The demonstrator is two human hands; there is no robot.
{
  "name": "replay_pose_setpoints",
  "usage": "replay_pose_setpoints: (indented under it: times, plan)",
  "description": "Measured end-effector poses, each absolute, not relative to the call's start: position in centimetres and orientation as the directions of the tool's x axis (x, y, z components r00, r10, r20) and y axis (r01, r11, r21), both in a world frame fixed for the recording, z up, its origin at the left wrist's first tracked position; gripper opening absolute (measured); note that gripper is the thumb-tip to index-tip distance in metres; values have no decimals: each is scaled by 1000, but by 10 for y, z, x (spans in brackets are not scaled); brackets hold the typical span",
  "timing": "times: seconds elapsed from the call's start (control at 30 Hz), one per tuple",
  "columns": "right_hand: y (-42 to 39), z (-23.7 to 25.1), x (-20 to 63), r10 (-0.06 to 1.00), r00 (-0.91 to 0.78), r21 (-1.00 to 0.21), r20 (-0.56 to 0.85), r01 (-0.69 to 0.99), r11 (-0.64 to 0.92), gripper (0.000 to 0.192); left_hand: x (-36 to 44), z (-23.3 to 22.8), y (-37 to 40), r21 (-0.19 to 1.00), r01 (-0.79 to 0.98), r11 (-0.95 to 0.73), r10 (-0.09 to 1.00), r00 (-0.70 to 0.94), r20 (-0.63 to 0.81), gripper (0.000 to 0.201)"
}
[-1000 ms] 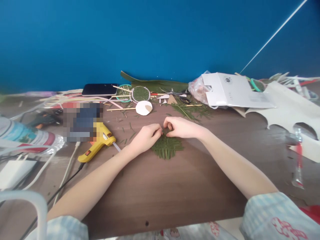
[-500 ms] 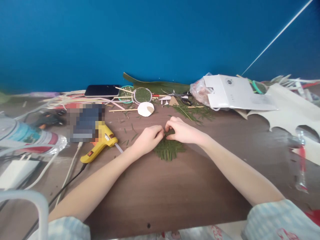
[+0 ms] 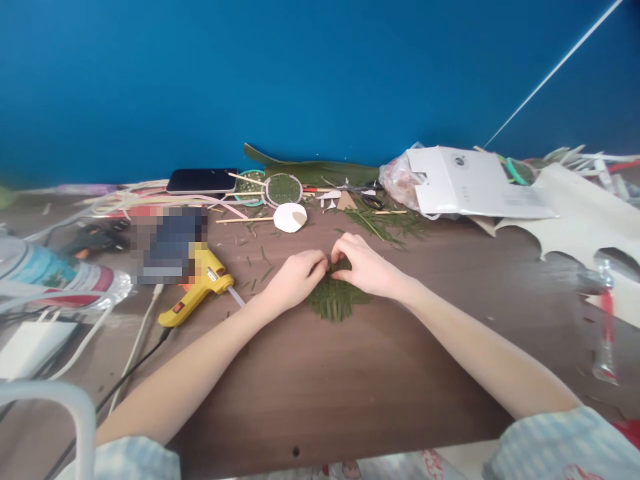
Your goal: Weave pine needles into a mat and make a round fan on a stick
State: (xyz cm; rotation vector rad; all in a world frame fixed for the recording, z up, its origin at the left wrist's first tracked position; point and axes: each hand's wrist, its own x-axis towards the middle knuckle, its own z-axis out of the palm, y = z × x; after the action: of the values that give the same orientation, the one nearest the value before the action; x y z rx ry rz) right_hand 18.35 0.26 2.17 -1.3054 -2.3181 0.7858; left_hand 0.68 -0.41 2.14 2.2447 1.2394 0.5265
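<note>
A small woven mat of green leaf strips (image 3: 336, 301) lies on the brown table, its loose strip ends pointing toward me. My left hand (image 3: 301, 277) is closed at its upper left edge, thumb and fingers pinched together. Close beside it, my right hand (image 3: 359, 265) pinches at the upper right edge, fingers curled. Both sets of fingertips almost meet over the mat's far side. My hands cover that far part, so the exact strip in each pinch is hard to make out.
A yellow glue gun (image 3: 200, 290) lies left of my hands, its cord running toward me. Behind are a white disc on a stick (image 3: 290, 217), round leaf-covered fans (image 3: 283, 191), scissors (image 3: 371, 199) and leaf scraps (image 3: 385, 223). White cardboard (image 3: 465, 183) stands back right; a bottle (image 3: 60, 273) lies left.
The view has shifted very slightly. Both hands stay pinched at the same place on the woven leaf mat, with hardly any movement.
</note>
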Motion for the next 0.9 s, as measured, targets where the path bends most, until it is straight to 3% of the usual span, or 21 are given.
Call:
replay_pose_setpoints:
  times: [0.9]
  plan:
    - [3, 13, 186, 863, -492, -675, 117, 598, 432, 14, 7, 18, -3, 611, 651, -450, 858, 505, 94, 18]
